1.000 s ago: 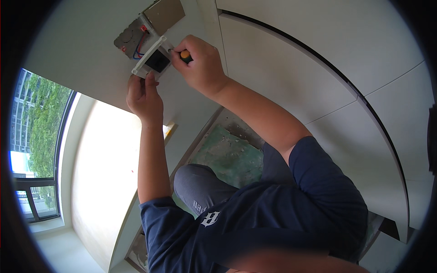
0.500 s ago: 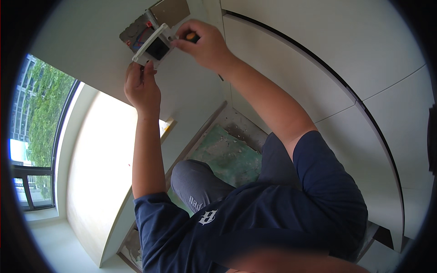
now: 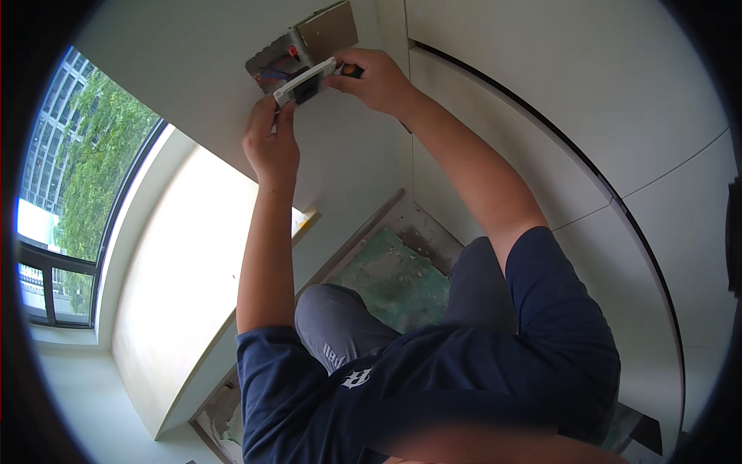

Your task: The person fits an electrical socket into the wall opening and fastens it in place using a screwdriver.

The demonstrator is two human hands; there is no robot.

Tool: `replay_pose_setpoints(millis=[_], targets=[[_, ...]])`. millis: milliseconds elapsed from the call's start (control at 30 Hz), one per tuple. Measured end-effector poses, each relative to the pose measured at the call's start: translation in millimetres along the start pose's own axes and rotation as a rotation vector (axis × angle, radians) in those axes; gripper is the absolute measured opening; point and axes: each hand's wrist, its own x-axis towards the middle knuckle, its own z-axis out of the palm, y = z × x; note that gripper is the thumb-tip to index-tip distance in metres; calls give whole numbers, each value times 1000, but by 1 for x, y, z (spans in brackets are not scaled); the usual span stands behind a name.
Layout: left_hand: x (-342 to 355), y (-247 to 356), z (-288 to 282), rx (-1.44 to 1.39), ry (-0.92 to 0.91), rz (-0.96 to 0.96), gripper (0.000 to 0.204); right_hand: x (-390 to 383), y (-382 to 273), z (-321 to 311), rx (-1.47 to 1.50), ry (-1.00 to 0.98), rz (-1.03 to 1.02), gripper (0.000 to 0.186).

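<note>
A white wall plate [image 3: 313,76] with a dark module on one face is held between my two hands. My left hand [image 3: 270,147] pinches its lower left end between thumb and fingers. At the upper right end, the fingers of my right hand [image 3: 379,81] are closed on the plate. A tool handle, orange and black [image 3: 352,70], is tucked in the right hand; it looks like a screwdriver, its tip hidden. Right behind the plate is a rough grey recess [image 3: 263,62] in the wall, with red and blue wires [image 3: 272,76] showing in it. Whether the wires join the plate is hidden.
Beside the recess sits a brown rectangular panel [image 3: 328,32]. White cabinet fronts [image 3: 541,69] with a dark curved-looking groove stand to the right. At left are a window [image 3: 69,193] and a bright ledge [image 3: 185,286]. Green sheeting with debris [image 3: 386,278] covers the floor below.
The plate has turned more edge-on, its dark face showing less. Both hands keep hold of it. The whole view has shifted, so the recess and hands appear farther right.
</note>
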Motion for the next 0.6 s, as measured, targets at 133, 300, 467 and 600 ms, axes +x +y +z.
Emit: replay_pose_setpoints(millis=[133, 300, 467, 600], targets=[[13, 2, 4, -5, 0, -2, 15, 3, 2, -1, -18, 29, 61, 25], [23, 7, 4, 21, 95, -147, 14, 15, -6, 14, 34, 66, 67, 22], [18, 15, 0, 187, 188, -113, 19, 28, -6, 13, -39, 44, -38, 22], [16, 21, 7, 203, 238, -117, 19, 38, 1, 2, -139, 3, -130, 23]])
